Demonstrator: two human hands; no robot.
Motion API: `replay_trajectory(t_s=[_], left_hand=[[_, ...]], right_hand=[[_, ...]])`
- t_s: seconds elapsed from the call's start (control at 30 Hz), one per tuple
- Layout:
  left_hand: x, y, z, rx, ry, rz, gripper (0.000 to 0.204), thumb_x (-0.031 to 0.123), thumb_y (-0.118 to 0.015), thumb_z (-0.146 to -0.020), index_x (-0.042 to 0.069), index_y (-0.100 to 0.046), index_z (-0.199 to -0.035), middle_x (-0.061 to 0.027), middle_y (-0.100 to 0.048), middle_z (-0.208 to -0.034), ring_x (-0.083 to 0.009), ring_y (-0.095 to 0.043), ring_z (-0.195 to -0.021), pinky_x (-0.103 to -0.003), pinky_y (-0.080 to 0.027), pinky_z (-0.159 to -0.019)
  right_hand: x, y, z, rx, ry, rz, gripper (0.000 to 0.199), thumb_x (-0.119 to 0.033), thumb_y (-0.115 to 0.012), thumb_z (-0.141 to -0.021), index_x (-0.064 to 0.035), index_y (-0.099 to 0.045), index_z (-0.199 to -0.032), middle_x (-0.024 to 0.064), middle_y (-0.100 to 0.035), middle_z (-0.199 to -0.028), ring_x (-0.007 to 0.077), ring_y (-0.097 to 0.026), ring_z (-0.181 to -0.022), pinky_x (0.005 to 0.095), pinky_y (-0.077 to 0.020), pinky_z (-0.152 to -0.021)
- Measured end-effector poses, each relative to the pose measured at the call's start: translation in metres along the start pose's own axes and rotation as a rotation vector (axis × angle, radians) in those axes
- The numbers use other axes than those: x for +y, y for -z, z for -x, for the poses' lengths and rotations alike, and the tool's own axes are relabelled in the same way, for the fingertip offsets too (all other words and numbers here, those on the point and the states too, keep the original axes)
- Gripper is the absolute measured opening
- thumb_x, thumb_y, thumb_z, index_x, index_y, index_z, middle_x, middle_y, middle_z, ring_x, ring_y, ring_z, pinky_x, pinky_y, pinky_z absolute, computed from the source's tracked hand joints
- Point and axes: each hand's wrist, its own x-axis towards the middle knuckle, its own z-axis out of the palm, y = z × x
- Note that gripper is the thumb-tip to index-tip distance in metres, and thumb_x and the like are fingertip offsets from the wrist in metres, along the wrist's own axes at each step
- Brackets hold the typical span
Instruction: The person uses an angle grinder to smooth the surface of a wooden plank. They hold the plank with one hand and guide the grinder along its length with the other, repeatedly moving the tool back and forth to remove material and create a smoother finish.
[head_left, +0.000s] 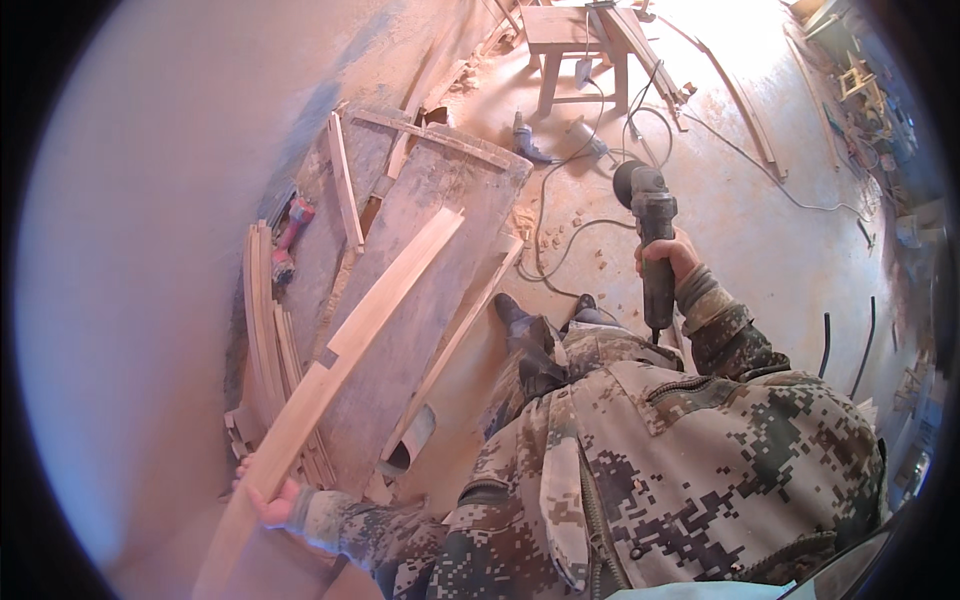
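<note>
My left hand [275, 500] is closed around the near end of a long pale wooden board [330, 355], which slants up and away over the workbench [440, 190]. A dark notch or mark shows on the board's edge about midway. In my right hand [672, 252] is an angle grinder [656, 215], gripped by its dark body, with its round disc at the far end and the cord leaving the near end. The grinder is held off to the right, apart from the board. Whether its disc is spinning I cannot tell.
A red power tool [293, 235] and several wood strips [262, 320] lie left of the bench. A blue drill [530, 140] and cables [545, 240] lie on the floor ahead, near a wooden stool [568, 40]. Wood scraps line the right wall.
</note>
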Motion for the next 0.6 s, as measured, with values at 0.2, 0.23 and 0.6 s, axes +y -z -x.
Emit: replay_trajectory(t_s=[0.2,0.23,0.6], left_hand=[[0.138,-0.119,-0.033,-0.348,-0.056,-0.317,0.05,0.01,-0.066,-0.091,0.0,-0.052,-0.137,-0.0239,-0.065,-0.112,-0.037,-0.063,-0.109,-0.055,-0.051,-0.1],[0.156,-0.141,-0.036,-0.298,-0.042,-0.412,0.049,0.011,-0.065,-0.092,0.0,-0.051,-0.138,-0.0234,-0.065,-0.113,-0.0358,-0.063,-0.109,-0.053,-0.051,-0.099],[-0.122,-0.177,-0.011,-0.625,-0.142,-1.486,0.027,0.007,-0.07,-0.089,0.003,-0.066,-0.115,-0.0098,-0.07,-0.1,-0.023,-0.067,-0.086,-0.036,-0.054,-0.073]], right_hand=[[-0.002,0.004,0.005,0.007,-0.004,0.012,0.045,-0.01,-0.067,-0.069,0.0022,-0.059,-0.111,0.0152,-0.067,-0.078,0.0265,-0.067,-0.063,0.04,-0.058,-0.061],[-0.003,0.004,0.008,0.011,-0.015,0.013,0.043,-0.01,-0.068,-0.069,0.0021,-0.059,-0.109,0.0149,-0.067,-0.079,0.0262,-0.067,-0.064,0.0394,-0.0579,-0.062],[0.007,-0.003,0.038,0.122,0.005,0.098,0.042,-0.008,-0.07,-0.068,0.0009,-0.061,-0.107,0.012,-0.065,-0.079,0.0248,-0.066,-0.065,0.0382,-0.0557,-0.061]])
